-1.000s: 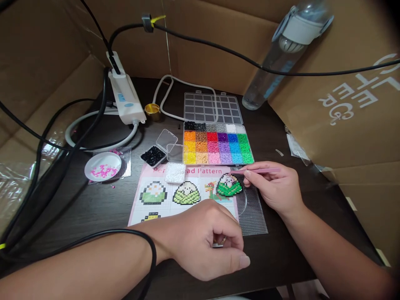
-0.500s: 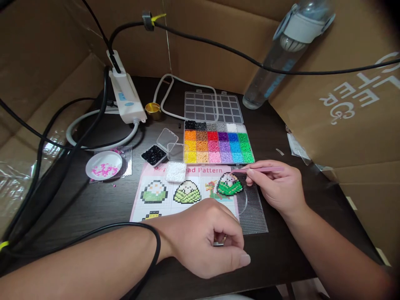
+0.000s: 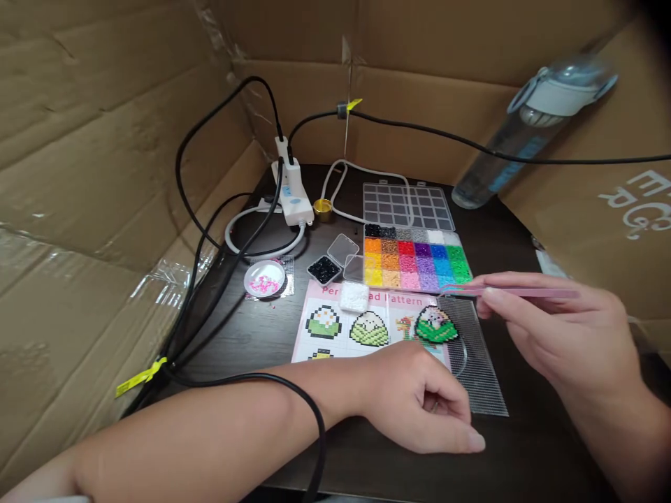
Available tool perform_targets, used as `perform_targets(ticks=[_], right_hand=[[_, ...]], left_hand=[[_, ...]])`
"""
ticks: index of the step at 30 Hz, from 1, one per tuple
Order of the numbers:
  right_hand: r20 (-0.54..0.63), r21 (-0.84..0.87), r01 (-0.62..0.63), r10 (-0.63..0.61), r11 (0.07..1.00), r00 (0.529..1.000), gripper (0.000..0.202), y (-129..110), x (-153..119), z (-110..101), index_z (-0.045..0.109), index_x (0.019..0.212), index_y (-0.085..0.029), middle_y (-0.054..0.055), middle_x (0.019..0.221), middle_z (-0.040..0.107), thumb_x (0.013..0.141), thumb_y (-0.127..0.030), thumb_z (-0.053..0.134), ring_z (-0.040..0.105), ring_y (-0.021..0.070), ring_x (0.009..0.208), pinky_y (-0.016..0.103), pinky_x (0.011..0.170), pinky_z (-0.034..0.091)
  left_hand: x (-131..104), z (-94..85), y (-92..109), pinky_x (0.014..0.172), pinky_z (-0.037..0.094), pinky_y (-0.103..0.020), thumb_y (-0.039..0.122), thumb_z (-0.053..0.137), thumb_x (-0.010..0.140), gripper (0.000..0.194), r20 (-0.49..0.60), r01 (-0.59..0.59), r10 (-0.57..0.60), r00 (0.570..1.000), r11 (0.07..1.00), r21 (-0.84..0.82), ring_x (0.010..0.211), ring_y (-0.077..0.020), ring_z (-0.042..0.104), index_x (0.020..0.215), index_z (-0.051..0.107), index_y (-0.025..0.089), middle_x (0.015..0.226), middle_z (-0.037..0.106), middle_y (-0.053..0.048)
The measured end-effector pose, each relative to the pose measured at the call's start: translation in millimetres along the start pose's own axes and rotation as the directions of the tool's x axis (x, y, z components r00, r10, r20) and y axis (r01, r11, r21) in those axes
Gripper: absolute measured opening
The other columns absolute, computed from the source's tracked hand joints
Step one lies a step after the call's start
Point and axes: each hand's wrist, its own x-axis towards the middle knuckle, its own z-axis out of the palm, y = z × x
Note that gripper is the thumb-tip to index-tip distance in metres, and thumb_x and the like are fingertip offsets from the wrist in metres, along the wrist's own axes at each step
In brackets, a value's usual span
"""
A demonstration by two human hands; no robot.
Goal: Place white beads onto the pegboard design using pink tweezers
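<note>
My right hand pinches a pair of pink tweezers, held sideways with the tips pointing left. Just below those tips lies a rice-ball-shaped bead piece with a black outline, white and pink top and green leaves. It sits over a clear pegboard and the right part of a printed bead pattern sheet. My left hand rests across the sheet's lower part, fingers loosely curled and thumb stretched to the right. I see nothing in it; its inner fingers are partly hidden.
A sorted bead box stands open behind the sheet. Near it are small boxes of black beads and white beads. Leftward are a dish of pink beads, a power strip and a cable across my left forearm. A bottle leans back right.
The view has swung left, so everything sits farther right and lower. My right hand has drawn back toward me, and the tweezer tips have lifted off the bead piece. My left hand keeps its pose.
</note>
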Motion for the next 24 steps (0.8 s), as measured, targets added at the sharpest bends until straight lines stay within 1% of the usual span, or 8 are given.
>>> perform_targets(ticks=[1,3,5,7,10,12,15,24], right_hand=[[0.007,-0.027,-0.006,0.006,1.0,1.0,0.011,-9.7,2.5,5.7,0.078,0.088,-0.029,0.002,0.081,0.076,0.078,-0.025,0.078,0.067,0.0156,0.062,0.026,0.056,0.06],[0.089,-0.04,0.026,-0.022,0.999,0.996,0.007,-25.9,8.0,21.3,0.078,0.084,-0.028,0.002,0.085,0.077,0.078,-0.029,0.077,0.071,0.0181,0.066,0.029,0.059,0.062],[0.185,-0.035,0.102,-0.094,0.994,0.978,0.007,-34.6,12.6,39.8,0.078,0.086,-0.028,0.002,0.088,0.077,0.08,-0.028,0.074,0.073,0.0196,0.076,0.029,0.065,0.063],[0.242,-0.022,0.17,-0.159,0.985,0.957,0.007,-35.7,14.8,57.1,0.078,0.084,-0.027,0.002,0.091,0.077,0.081,-0.025,0.072,0.074,0.0206,0.086,0.03,0.072,0.063],[0.302,-0.025,0.23,-0.212,0.973,0.93,0.01,-29.0,12.8,74.2,0.077,0.085,-0.026,0.002,0.091,0.077,0.084,-0.023,0.069,0.073,0.0199,0.088,0.033,0.08,0.062],[0.292,-0.061,0.206,-0.18,0.977,0.939,0.011,-24.1,9.4,79.3,0.077,0.085,-0.026,0.001,0.091,0.077,0.084,-0.022,0.067,0.073,0.02,0.087,0.035,0.081,0.061],[0.234,-0.091,0.113,-0.089,0.989,0.968,0.011,-20.1,5.3,82.0,0.077,0.084,-0.026,0.001,0.088,0.077,0.083,-0.022,0.067,0.074,0.0198,0.08,0.034,0.074,0.063],[0.209,-0.004,-0.015,0.015,1.0,0.978,0.006,-11.0,4.6,85.6,0.076,0.081,-0.025,0.002,0.081,0.077,0.079,-0.023,0.071,0.075,0.019,0.072,0.031,0.066,0.064]], left_hand=[[0.1,0.3,-0.5,0.05,0.039,-0.018,0.039,0.069,0.08,0.029,0.002,0.005,-0.005,1.0,1.0,-0.011,0.052,-0.0063,0.048,0.066,0.063,0.013,0.057,0.056,0.001],[0.2,0.5,-1.2,0.05,0.039,-0.018,0.04,0.071,0.079,0.03,0.006,0.012,-0.012,1.0,0.999,-0.038,0.051,-0.0059,0.047,0.066,0.063,0.014,0.057,0.056,0.001],[0.1,0.6,-1.8,0.05,0.038,-0.018,0.041,0.073,0.077,0.031,0.005,0.017,-0.017,1.0,0.998,-0.059,0.05,-0.0055,0.046,0.066,0.063,0.014,0.057,0.056,0.002],[-0.1,1.0,-2.2,0.05,0.038,-0.018,0.04,0.075,0.076,0.03,0.005,0.033,-0.033,0.999,0.997,-0.067,0.049,-0.005,0.045,0.065,0.063,0.014,0.056,0.056,0.003],[-0.5,2.4,-1.6,0.051,0.038,-0.018,0.034,0.075,0.075,0.026,-0.009,0.073,-0.074,0.997,0.995,-0.067,0.049,-0.0044,0.045,0.065,0.063,0.014,0.055,0.055,0.004],[-0.7,3.6,-0.3,0.053,0.038,-0.018,0.031,0.076,0.074,0.023,-0.029,0.112,-0.115,0.993,0.99,-0.084,0.051,-0.0046,0.046,0.065,0.064,0.014,0.054,0.054,0.005],[-0.4,4.6,1.4,0.055,0.039,-0.018,0.028,0.077,0.072,0.021,-0.047,0.149,-0.156,0.987,0.982,-0.12,0.053,-0.0052,0.048,0.065,0.064,0.014,0.053,0.054,0.005],[0.5,4.2,0.1,0.056,0.039,-0.018,0.027,0.078,0.072,0.021,-0.05,0.127,-0.137,0.989,0.977,-0.172,0.052,-0.0046,0.047,0.065,0.063,0.013,0.052,0.054,0.006]])
